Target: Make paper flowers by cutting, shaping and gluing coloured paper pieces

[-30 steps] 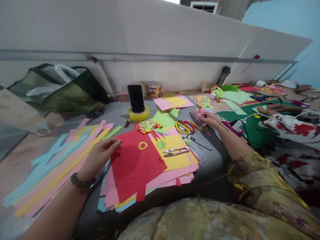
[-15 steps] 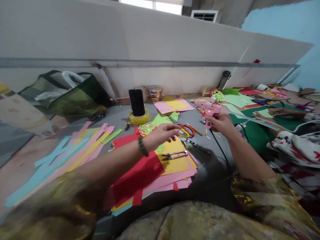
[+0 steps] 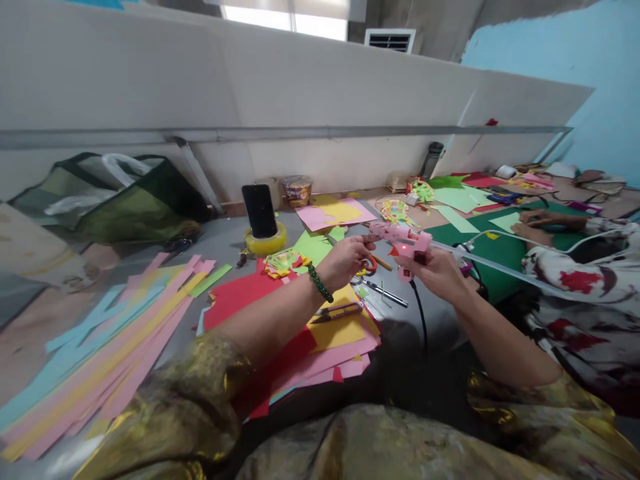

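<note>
My right hand [image 3: 440,272] is wrapped round the handle of a pink glue gun [image 3: 414,241] with a small red light, its nozzle pointing left and a black cord hanging below. At that nozzle is my left hand [image 3: 346,261], fingers curled and pinched together; whatever is between them is too small to make out. Thread snips [image 3: 337,312] lie on yellow paper [image 3: 345,333] beneath my left wrist. Between my hands, scissors [image 3: 371,265] with an orange handle are partly covered, and a slim metal pen-like tool [image 3: 387,293] lies nearby. A fringed paper flower [image 3: 283,265] sits behind my left forearm.
Coloured paper strips [image 3: 135,333] spread across the left side. A phone [image 3: 260,210] stands on a yellow tape roll [image 3: 267,241], near a paper cup [image 3: 297,191]. A green bag [image 3: 125,200] is at the back left. Another person's hands [image 3: 543,223] work over a green mat [image 3: 495,267] at right.
My left hand has moved right to the glue gun's nozzle, its fingers closing. The glue gun has been raised and turned in my right hand. The view has shifted a little.
</note>
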{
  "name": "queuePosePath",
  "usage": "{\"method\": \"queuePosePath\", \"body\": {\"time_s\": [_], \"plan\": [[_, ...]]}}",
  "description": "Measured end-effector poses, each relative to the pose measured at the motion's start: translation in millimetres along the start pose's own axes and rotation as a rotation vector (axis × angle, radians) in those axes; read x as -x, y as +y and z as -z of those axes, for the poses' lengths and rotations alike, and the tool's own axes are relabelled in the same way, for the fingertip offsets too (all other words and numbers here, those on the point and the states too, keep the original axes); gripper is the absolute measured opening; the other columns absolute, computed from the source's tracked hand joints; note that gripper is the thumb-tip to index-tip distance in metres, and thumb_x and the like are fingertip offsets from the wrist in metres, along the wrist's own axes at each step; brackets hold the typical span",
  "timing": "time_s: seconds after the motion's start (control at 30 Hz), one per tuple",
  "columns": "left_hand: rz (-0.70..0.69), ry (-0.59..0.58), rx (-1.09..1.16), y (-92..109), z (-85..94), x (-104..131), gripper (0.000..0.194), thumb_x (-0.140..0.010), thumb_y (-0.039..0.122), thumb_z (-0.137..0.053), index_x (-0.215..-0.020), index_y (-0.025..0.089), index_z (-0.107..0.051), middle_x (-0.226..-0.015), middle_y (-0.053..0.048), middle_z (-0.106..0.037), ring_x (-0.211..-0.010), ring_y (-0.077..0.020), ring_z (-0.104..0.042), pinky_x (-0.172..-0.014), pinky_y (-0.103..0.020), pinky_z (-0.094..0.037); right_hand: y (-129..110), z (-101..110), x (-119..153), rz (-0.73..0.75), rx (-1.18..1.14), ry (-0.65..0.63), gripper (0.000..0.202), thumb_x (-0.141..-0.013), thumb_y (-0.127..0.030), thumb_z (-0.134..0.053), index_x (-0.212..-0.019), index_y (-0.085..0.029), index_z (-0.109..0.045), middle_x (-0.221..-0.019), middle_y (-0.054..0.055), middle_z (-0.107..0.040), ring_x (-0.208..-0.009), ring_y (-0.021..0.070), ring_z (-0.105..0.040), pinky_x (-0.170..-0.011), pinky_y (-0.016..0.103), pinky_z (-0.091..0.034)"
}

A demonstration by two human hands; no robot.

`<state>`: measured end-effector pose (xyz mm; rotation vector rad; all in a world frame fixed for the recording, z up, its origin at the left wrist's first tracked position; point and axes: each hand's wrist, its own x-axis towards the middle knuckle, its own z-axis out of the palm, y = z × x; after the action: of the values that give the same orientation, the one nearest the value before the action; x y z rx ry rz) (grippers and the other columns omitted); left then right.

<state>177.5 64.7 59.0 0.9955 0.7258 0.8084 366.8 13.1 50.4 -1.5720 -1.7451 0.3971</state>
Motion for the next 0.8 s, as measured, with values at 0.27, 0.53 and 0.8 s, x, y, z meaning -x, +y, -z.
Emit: {"method": "queuePosePath", "body": {"time_s": [0.27,0.53,0.8], "plan": [[0.225,-0.032,-0.289,-14.8,36.6,41.2,0.006,-0.064,0.009,-0.066,-0.065,0.014,-0.064,-0.055,0.001,-0.060,-0.050,-0.0107,-0.053,-0.048,-0.022,-0.040,28.0,-3.1,-36.7,-0.094,0.142,0.039,0.036,-0.081,-0.046,-0.060,-0.058,-0.018,-0.066,-0.057,0.005,-0.071,-0.060,0.0217,-0.067,-0.054,0.028,-0.049],[-0.003,0.113,-0.810,0.0,74.4,102.9,0.023,-0.071,0.034,-0.068,-0.058,0.021,-0.055,-0.052,0.001,-0.062,-0.051,-0.0141,-0.060,-0.050,-0.024,-0.045,45.9,-16.4,-78.2,-0.200,0.350,-0.086,0.041,-0.087,-0.034,-0.064,-0.049,-0.019,-0.057,-0.047,0.002,-0.062,-0.063,0.0214,-0.067,-0.056,0.026,-0.046],[-0.079,0.404,-0.902,3.4,117.2,141.0,0.053,-0.070,0.071,-0.063,-0.057,0.023,-0.047,-0.049,0.002,-0.057,-0.048,-0.0160,-0.057,-0.048,-0.025,-0.044,61.2,-40.8,-103.4,-0.306,0.475,-0.366,0.028,-0.099,-0.037,-0.062,-0.118,-0.017,-0.065,-0.119,0.007,-0.067,-0.098,0.0221,-0.068,-0.084,0.040,-0.059]]}}
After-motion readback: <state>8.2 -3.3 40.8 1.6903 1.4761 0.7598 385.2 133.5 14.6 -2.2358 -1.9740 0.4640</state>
